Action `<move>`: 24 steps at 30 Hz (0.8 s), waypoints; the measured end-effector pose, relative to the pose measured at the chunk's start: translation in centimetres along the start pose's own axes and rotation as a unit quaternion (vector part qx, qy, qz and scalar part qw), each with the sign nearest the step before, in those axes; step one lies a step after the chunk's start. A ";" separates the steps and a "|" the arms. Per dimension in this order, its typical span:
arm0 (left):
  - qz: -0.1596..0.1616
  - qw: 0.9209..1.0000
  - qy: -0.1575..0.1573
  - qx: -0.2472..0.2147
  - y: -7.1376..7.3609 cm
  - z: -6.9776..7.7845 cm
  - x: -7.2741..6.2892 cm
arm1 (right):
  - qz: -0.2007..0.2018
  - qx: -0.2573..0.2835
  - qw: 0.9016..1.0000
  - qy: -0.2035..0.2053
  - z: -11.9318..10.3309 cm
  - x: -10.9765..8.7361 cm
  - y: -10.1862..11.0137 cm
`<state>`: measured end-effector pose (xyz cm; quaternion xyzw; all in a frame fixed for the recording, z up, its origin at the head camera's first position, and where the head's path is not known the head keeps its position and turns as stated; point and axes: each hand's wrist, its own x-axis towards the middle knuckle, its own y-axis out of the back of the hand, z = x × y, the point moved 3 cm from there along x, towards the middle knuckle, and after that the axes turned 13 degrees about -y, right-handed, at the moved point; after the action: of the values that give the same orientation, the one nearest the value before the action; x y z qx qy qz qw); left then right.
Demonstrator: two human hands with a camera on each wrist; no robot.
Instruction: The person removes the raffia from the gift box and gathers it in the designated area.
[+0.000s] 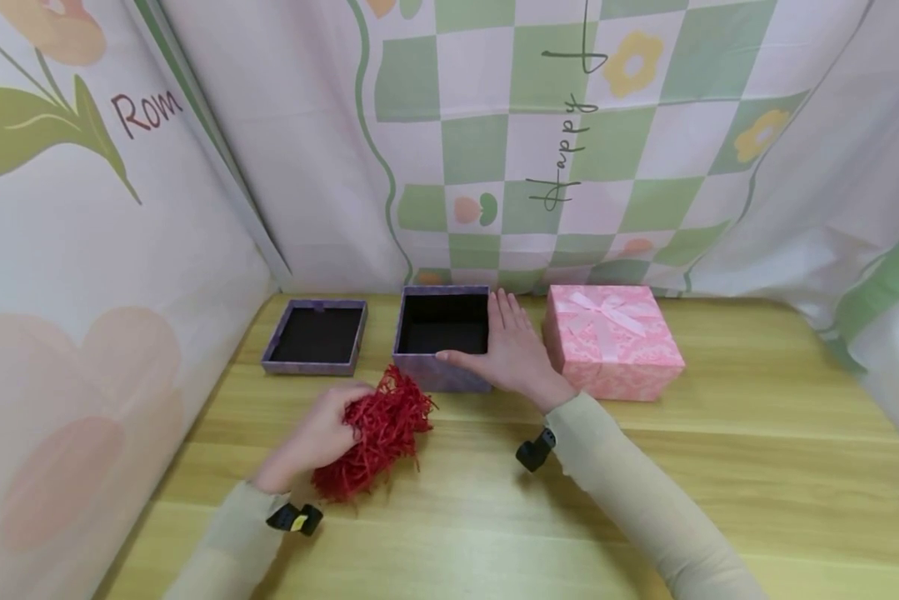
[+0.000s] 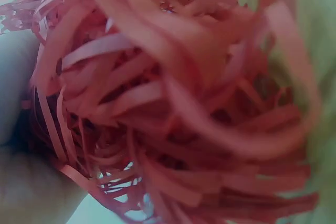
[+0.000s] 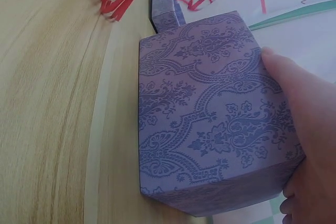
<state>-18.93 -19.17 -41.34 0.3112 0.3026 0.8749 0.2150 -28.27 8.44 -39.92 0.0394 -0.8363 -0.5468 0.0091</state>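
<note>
A bundle of red shredded paper (image 1: 386, 427) hangs over the table in front of the purple box, gripped by my left hand (image 1: 329, 429). Its crinkled strips fill most of the left wrist view and hide some of the fingers. The lidless purple patterned box (image 1: 443, 374) has a black inside. My right hand (image 1: 515, 350) rests on this box, its straight fingers along the right side and the thumb at the front rim. In the right wrist view the thumb (image 3: 286, 74) touches the box's upper edge.
Left of the box, a purple lid (image 1: 310, 367) lies with its black inside up. A closed pink gift box (image 1: 616, 333) with a ribbon bow stands to the right. Printed curtains (image 1: 479, 150) hang behind the wooden table (image 1: 464, 533) and along its left side.
</note>
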 end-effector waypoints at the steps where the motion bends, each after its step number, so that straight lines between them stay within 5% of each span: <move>1: -0.008 1.000 -0.001 -0.004 -0.3 0.1 0.3 | 0.000 -0.001 1.000 0.000 0.0 0.0 0.0; 13: -0.109 0.994 -0.018 -0.019 -3.2 2.7 3.8 | 0.006 0.003 1.000 -0.003 0.0 0.0 -0.1; 24: -0.191 0.982 -0.002 0.002 -5.9 1.2 3.9 | 0.014 0.008 1.000 0.003 0.2 0.2 -0.3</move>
<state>-19.75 -12.20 -42.92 0.2501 0.3580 0.8164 0.3779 -28.44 8.52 -40.26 0.0301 -0.8409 -0.5400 0.0191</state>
